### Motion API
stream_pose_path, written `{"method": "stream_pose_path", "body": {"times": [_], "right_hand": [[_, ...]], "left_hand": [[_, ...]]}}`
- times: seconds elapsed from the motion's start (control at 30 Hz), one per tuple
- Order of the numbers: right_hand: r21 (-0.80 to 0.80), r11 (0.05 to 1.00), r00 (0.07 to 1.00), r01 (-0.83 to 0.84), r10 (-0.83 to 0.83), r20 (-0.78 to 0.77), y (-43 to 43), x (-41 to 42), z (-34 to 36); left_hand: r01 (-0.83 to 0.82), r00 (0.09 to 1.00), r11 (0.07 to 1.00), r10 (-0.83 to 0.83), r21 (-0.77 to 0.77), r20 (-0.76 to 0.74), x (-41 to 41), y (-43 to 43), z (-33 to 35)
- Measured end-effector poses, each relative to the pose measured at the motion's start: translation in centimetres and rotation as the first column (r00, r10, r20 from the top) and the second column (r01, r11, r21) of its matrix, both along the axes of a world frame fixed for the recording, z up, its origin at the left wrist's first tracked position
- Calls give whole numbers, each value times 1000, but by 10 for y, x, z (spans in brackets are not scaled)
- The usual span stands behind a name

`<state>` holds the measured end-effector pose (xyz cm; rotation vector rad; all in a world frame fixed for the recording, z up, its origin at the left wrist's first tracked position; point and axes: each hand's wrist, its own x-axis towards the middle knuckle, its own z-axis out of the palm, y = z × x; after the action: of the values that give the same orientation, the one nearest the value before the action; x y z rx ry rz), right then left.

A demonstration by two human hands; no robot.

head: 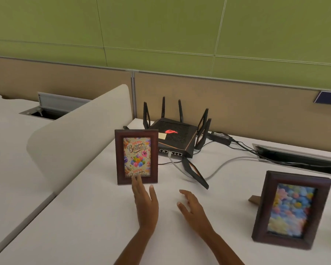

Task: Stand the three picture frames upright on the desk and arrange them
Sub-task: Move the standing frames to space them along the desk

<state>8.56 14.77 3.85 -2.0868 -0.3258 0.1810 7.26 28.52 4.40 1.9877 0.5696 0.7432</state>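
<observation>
A dark wooden picture frame with a "Happy Birthday" balloon card (136, 156) stands upright on the white desk (84, 217), in front of a router. A second dark wooden frame with a pastel balloon picture (290, 209) stands upright at the right, its prop leg showing behind it. No third frame is in view. My left hand (144, 203) is open, fingertips at the lower edge of the birthday frame. My right hand (194, 209) hovers open over the desk between the two frames, holding nothing.
A black router with several antennas (173, 138) sits behind the birthday frame, with cables (218, 169) trailing right to a desk cable slot (298, 157). A power adapter (221, 137) lies behind. A white rounded divider (75, 142) stands at the left.
</observation>
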Motion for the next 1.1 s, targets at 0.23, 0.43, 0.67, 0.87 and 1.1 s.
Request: {"method": "stream_pose_path", "body": {"times": [0.23,0.43,0.67,0.87,1.1], "right_hand": [[-24,996,984,85,-81,159,-63,-25,21],[22,974,929,224,-220,298,-127,-45,41],[200,832,688,518,-544,481,-199,-65,44],[283,720,589,634,-686,426,-240,-64,46],[320,722,765,614,-644,-14,-275,-44,31]], "left_hand": [[292,954,955,-295,51,50,-13,-79,24],[496,868,868,-496,12,9,-19,-138,32],[663,723,733,-680,-154,-122,-20,-190,22],[668,644,650,-749,-362,-156,-17,-214,12],[700,578,571,-806,-429,-128,-5,-227,14]]}}
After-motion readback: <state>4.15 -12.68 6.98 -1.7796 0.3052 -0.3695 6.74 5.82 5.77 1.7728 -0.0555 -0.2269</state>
